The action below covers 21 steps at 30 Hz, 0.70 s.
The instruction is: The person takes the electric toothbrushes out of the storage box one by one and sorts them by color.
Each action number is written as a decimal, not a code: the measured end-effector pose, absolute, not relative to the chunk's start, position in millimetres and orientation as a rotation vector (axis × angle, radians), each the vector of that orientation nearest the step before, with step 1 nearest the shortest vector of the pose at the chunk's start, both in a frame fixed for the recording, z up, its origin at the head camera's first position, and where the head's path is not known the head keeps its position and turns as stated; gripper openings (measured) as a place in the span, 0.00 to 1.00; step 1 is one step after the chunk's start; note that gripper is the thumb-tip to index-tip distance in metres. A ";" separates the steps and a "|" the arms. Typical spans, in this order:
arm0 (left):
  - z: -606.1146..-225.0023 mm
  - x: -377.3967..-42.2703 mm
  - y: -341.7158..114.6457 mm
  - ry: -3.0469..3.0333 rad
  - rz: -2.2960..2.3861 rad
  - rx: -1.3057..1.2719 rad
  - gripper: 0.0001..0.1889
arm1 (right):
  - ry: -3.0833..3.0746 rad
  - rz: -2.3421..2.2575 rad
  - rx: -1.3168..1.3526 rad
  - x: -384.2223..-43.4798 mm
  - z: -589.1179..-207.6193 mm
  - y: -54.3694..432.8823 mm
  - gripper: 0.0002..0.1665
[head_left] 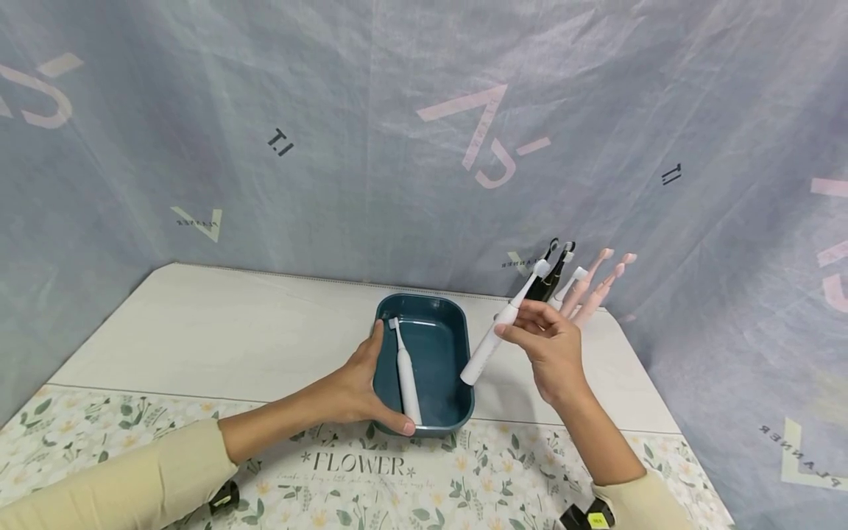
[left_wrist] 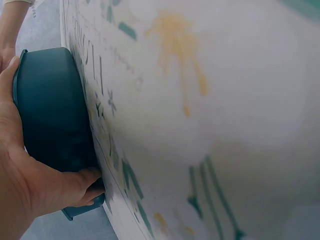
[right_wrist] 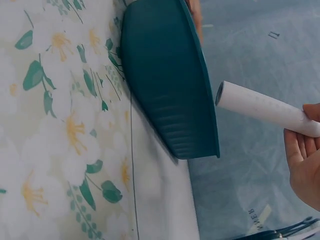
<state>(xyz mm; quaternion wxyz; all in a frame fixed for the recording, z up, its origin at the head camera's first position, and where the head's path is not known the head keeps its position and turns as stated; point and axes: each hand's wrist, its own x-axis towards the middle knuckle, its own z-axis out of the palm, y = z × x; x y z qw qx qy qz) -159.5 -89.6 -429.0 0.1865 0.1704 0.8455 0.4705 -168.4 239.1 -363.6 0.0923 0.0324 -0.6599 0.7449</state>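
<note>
A dark teal plastic bin (head_left: 433, 379) stands on the table, with one white electric toothbrush (head_left: 407, 386) lying along its left side, brush head toward the back. My left hand (head_left: 358, 386) grips the bin at its left side, thumb over the near rim; in the left wrist view the fingers (left_wrist: 85, 187) curl against the outer wall. Between thumb and fingers, my right hand (head_left: 553, 350) pinches a second white electric toothbrush (head_left: 493, 342). It is tilted, head up and to the right, with its base close to the bin's right rim. The right wrist view shows its handle (right_wrist: 265, 107) clear of the bin.
Behind my right hand several more electric toothbrushes stand upright: black ones (head_left: 546, 283), a white one (head_left: 570, 287) and pink ones (head_left: 599, 291). Their lower ends are hidden. A grey printed cloth (head_left: 331, 147) hangs behind the table; a floral mat (head_left: 318, 500) covers the near part.
</note>
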 end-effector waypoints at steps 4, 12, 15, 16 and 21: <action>-429.9 -159.8 -89.6 2.387 1.324 0.481 0.96 | -1.943 2.204 0.085 -167.7 -360.1 242.8 0.25; -429.9 -160.9 -90.3 2.399 1.314 0.480 0.96 | -1.931 2.199 0.054 -168.4 -355.3 251.2 0.25; -430.8 -160.9 -90.9 2.391 1.316 0.480 0.95 | -1.917 2.206 0.033 -168.1 -354.6 254.9 0.25; -431.5 -160.9 -90.8 2.392 1.313 0.478 0.95 | -1.914 2.208 0.024 -167.5 -354.5 256.3 0.25; -433.3 -160.0 -89.7 2.399 1.308 0.466 0.95 | -1.876 2.235 0.015 -165.0 -355.3 263.7 0.26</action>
